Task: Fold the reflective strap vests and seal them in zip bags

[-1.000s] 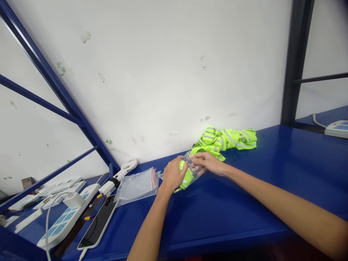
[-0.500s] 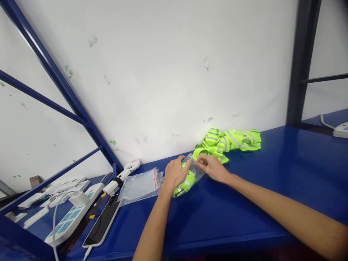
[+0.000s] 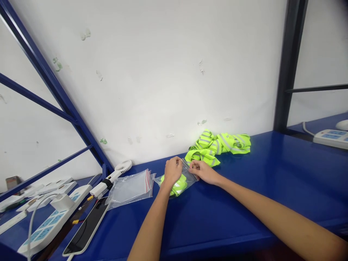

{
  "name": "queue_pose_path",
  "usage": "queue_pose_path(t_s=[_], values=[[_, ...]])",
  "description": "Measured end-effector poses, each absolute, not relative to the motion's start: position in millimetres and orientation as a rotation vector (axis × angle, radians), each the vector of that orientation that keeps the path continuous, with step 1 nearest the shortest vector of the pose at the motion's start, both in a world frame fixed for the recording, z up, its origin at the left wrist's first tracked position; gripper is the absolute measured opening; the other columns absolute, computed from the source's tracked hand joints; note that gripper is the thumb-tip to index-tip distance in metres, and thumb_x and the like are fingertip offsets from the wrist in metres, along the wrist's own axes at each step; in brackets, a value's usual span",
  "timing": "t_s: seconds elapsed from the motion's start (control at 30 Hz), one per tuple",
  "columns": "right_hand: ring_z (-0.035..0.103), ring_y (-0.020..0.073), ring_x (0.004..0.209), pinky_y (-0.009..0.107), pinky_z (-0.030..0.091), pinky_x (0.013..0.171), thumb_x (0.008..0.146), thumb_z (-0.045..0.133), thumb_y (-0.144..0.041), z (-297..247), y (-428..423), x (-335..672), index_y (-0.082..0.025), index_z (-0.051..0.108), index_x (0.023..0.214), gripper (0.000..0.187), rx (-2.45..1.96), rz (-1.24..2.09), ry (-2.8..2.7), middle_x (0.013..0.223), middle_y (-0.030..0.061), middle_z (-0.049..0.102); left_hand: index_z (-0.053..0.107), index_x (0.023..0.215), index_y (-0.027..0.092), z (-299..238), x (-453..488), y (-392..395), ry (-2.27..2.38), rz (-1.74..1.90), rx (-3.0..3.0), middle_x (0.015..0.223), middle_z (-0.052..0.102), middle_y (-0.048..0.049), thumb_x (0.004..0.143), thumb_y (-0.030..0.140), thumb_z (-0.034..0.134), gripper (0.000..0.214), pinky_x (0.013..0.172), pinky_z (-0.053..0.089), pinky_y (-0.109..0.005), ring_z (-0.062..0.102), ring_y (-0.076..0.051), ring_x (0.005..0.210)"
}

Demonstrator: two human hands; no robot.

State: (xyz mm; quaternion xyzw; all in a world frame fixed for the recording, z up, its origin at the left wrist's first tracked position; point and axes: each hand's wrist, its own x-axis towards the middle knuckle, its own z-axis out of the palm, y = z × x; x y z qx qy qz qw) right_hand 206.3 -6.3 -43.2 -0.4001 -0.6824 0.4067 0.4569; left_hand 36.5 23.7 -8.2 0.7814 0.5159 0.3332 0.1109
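Note:
A clear zip bag with a folded neon-yellow reflective band inside lies on the blue shelf. My left hand pinches the bag's open edge at its left side. My right hand pinches the same edge at the right, fingers closed on the plastic. Just behind my hands, against the white wall, sits a pile of several neon-yellow reflective bands.
A stack of empty clear zip bags with red strips lies left of my hands. Further left are a small white handheld fan, a phone on a cable and white power strips. Another power strip rests at far right behind a dark post.
Both hands shifted from pushing the band into the bag to pinching its top edge. The band now sits deeper inside the bag, which lies flatter.

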Motion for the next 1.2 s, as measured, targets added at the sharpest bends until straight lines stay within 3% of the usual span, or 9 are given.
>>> queue_pose_path(t_s=[0.17, 0.33, 0.47, 0.63, 1.0, 1.1, 1.2], values=[[0.052, 0.0121, 0.047, 0.024, 0.042, 0.051, 0.080, 0.060, -0.029, -43, -4, 209, -0.018, 0.054, 0.078, 0.013, -0.985, 1.071, -1.707, 0.051, -0.0055, 0.053, 0.064, 0.083, 0.020, -9, 37, 22, 1.556, 1.048, 2.329, 0.077, 0.070, -0.0042, 0.091, 0.028, 0.039, 0.027, 0.069, 0.042, -0.026, 0.063, -0.017, 0.070], [0.054, 0.0141, 0.049, 0.025, 0.042, 0.053, 0.081, 0.061, -0.029, -44, -2, 208, -0.012, 0.060, 0.105, 0.030, -1.133, 1.001, -1.730, 0.050, -0.0049, 0.055, 0.059, 0.084, 0.020, -12, 40, 17, 1.560, 1.086, 2.349, 0.079, 0.069, -0.0042, 0.092, 0.028, 0.036, 0.026, 0.069, 0.041, -0.027, 0.062, -0.017, 0.071], [0.052, 0.0140, 0.049, 0.026, 0.041, 0.053, 0.083, 0.058, -0.032, -45, -2, 207, -0.012, 0.069, 0.092, 0.025, -1.136, 0.944, -1.788, 0.052, -0.0018, 0.055, 0.057, 0.080, 0.020, -15, 40, 19, 1.484, 1.147, 2.319, 0.080, 0.068, -0.0036, 0.092, 0.028, 0.036, 0.026, 0.067, 0.040, -0.025, 0.060, -0.015, 0.070], [0.050, 0.0138, 0.049, 0.026, 0.040, 0.053, 0.081, 0.060, -0.034, -46, -3, 207, -0.010, 0.068, 0.103, 0.033, -1.142, 1.033, -1.755, 0.050, -0.0029, 0.053, 0.055, 0.073, 0.019, -19, 38, 25, 1.361, 1.175, 2.281, 0.069, 0.064, 0.0001, 0.089, 0.026, 0.039, 0.023, 0.061, 0.037, -0.023, 0.055, -0.013, 0.062], [0.045, 0.0113, 0.044, 0.024, 0.038, 0.046, 0.074, 0.067, -0.038, -40, -8, 200, -0.014, 0.067, 0.077, 0.025, -1.185, 1.151, -1.606, 0.048, -0.0037, 0.049, 0.055, 0.077, 0.019, -20, 36, 31, 1.208, 1.193, 2.161, 0.070, 0.065, -0.0002, 0.087, 0.026, 0.046, 0.015, 0.064, 0.042, -0.023, 0.060, -0.013, 0.067], [0.042, 0.0106, 0.042, 0.024, 0.035, 0.044, 0.074, 0.064, -0.042, -40, -9, 198, -0.016, 0.061, 0.061, 0.029, -1.181, 1.109, -1.627, 0.045, -0.0044, 0.044, 0.056, 0.079, 0.019, -22, 36, 31, 1.245, 1.190, 2.161, 0.072, 0.066, -0.0012, 0.087, 0.025, 0.046, 0.014, 0.066, 0.042, -0.023, 0.061, -0.014, 0.068], [0.040, 0.0105, 0.043, 0.024, 0.032, 0.044, 0.074, 0.061, -0.041, -40, -9, 196, -0.017, 0.059, 0.059, 0.029, -1.206, 1.003, -1.645, 0.045, -0.0042, 0.043, 0.058, 0.080, 0.019, -24, 37, 32, 1.335, 1.167, 2.181, 0.075, 0.067, -0.0021, 0.087, 0.024, 0.047, 0.014, 0.065, 0.042, -0.024, 0.061, -0.014, 0.068]])
